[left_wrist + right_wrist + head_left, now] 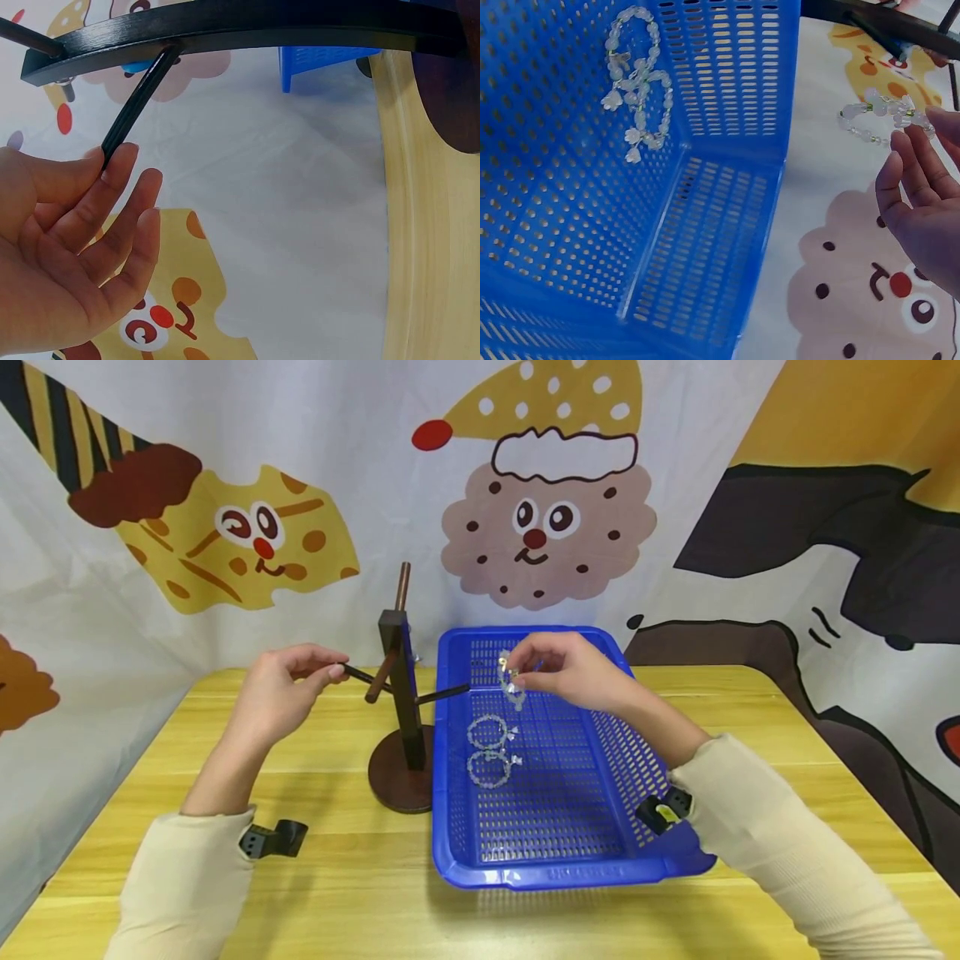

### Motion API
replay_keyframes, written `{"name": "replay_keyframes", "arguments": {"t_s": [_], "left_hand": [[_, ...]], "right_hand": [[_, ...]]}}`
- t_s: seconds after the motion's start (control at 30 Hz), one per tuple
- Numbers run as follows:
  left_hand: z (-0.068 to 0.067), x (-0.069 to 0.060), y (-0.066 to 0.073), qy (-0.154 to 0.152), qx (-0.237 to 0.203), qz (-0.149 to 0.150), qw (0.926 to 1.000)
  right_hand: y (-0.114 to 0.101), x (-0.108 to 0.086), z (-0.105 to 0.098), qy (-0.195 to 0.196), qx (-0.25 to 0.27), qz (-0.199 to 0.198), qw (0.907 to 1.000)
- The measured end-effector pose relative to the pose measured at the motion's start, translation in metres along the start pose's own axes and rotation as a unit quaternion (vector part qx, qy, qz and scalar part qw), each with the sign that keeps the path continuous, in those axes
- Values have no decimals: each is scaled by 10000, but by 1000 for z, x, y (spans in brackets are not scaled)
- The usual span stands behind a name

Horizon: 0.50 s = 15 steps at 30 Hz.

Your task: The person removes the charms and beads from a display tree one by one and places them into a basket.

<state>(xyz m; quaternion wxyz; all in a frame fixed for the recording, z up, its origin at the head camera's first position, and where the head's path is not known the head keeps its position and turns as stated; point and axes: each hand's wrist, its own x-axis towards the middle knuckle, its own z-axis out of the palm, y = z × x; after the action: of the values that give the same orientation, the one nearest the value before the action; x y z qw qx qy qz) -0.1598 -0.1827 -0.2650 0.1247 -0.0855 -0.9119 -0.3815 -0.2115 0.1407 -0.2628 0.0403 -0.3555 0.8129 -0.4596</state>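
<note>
A dark wooden stand [408, 718] with several pegs rises from a round base left of the basket. My left hand [288, 689] pinches the tip of one peg [142, 101] between thumb and index finger; its other fingers are loosely bent. Above the far part of the blue plastic basket [525, 878], my right hand [566, 672] pinches a pale beaded bracelet [866, 120] with small charms, which hangs from the fingertips. Two similar bracelets [489, 770] lie against each other inside the basket, near its left wall.
Everything stands on a yellow wood-grain table [330, 877]. Behind it hangs a white cloth [390, 485] printed with cartoon figures. The basket's left rim is close beside the stand, and one peg reaches over that rim.
</note>
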Motion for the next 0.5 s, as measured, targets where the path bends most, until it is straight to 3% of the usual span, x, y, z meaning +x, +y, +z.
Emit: {"name": "replay_keyframes", "arguments": {"t_s": [0.3,0.5], "left_hand": [[0,0,0,-17,-17,11,10000],[0,0,-1,19,21,41,10000]], "right_hand": [[21,-2,1,-67,-14,205,9998],[37,-3,5,-310,-104,488,9983]]}}
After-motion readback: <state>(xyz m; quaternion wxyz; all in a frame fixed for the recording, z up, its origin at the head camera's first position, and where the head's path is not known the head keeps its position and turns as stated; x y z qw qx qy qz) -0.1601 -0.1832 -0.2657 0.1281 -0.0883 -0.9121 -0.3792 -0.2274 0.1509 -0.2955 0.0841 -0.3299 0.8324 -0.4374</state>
